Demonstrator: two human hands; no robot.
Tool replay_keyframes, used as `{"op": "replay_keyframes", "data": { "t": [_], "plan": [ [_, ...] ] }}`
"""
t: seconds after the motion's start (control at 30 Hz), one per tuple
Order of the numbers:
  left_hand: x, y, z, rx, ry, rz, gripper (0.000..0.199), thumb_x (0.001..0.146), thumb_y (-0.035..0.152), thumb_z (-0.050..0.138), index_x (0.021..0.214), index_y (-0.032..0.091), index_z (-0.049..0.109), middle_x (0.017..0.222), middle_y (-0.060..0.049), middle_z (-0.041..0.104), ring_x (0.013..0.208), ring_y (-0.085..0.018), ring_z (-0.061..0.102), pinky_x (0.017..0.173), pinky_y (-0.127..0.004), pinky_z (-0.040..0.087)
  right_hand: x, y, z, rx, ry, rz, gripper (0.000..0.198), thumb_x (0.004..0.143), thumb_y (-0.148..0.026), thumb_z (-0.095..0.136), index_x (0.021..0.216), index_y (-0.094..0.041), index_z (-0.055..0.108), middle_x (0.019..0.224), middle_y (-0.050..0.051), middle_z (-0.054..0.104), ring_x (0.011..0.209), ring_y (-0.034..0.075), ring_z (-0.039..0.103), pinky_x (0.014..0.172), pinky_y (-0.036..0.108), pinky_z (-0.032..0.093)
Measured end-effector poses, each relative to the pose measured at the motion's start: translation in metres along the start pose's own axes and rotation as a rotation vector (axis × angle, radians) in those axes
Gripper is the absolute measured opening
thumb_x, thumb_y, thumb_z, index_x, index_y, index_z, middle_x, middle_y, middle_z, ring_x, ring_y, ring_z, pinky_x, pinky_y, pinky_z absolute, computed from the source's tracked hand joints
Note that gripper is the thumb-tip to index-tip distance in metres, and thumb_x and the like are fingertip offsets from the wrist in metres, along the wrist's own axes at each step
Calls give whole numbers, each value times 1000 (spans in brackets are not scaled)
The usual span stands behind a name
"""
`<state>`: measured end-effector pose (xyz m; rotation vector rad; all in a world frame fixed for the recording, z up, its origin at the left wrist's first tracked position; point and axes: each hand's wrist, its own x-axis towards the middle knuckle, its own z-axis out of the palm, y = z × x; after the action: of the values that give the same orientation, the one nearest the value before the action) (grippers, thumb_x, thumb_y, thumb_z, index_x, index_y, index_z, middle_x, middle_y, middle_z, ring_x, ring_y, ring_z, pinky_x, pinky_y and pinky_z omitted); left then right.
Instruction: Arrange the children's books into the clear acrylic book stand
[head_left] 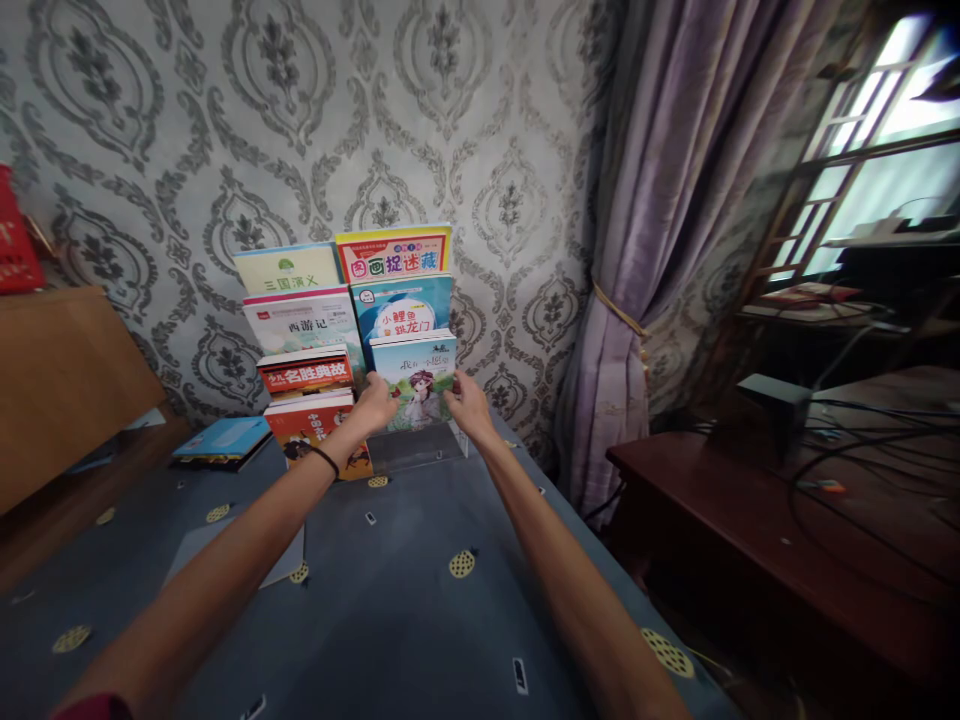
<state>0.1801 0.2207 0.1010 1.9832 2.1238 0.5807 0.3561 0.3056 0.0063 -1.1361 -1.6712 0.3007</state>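
A light blue-green book [414, 375] with a drawn girl on its cover is gripped by its two side edges. My left hand [376, 404] is closed on its left edge, my right hand [470, 404] on its right edge. The book stands upright just above the front tier of a clear display rack [420, 450]; whether it touches the rack floor I cannot tell. Behind it rise a blue book [405, 305] and a yellow-edged book [394, 255]. Left of it, an orange book [300, 425] fronts a stepped column of several upright books.
Blue books [225, 440] lie flat left of the rack, and a thin grey sheet-like item [281, 555] lies under my left forearm. A dark patterned cloth [405, 620] covers the table. A cardboard box [67, 380] is at far left; a red-brown desk with cables [720, 520] stands right.
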Motion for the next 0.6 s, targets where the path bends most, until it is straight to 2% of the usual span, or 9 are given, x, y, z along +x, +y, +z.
{"op": "replay_keyframes", "data": {
  "t": [0.17,0.3,0.47,0.6],
  "plan": [
    [4,-4,3,8,15,23,37,89,22,54,120,14,36,103,-17,68,99,-28,68,79,-33,52,-2,-5,-1,-38,-1,29,45,78,-17,52,122,-17,63,108,12,71,98,28,65,91,41,51],
    [7,-7,5,2,29,32,36,88,18,52,120,11,37,103,-19,68,98,-29,68,81,-35,51,-5,-8,-2,-59,-2,44,50,80,-17,52,129,-18,60,111,11,71,101,27,64,91,38,51],
    [11,-9,8,-29,48,25,31,88,14,51,117,9,41,103,-22,69,97,-31,69,82,-37,51,-7,-11,-3,-66,4,52,48,81,-18,54,128,-20,61,110,9,72,101,25,64,88,34,50],
    [14,-11,9,-68,59,13,34,86,13,54,118,9,43,99,-20,71,92,-31,70,80,-37,51,-8,-13,-2,-70,5,55,48,81,-17,54,128,-20,61,110,9,72,101,25,64,87,33,50]
  ]
}}
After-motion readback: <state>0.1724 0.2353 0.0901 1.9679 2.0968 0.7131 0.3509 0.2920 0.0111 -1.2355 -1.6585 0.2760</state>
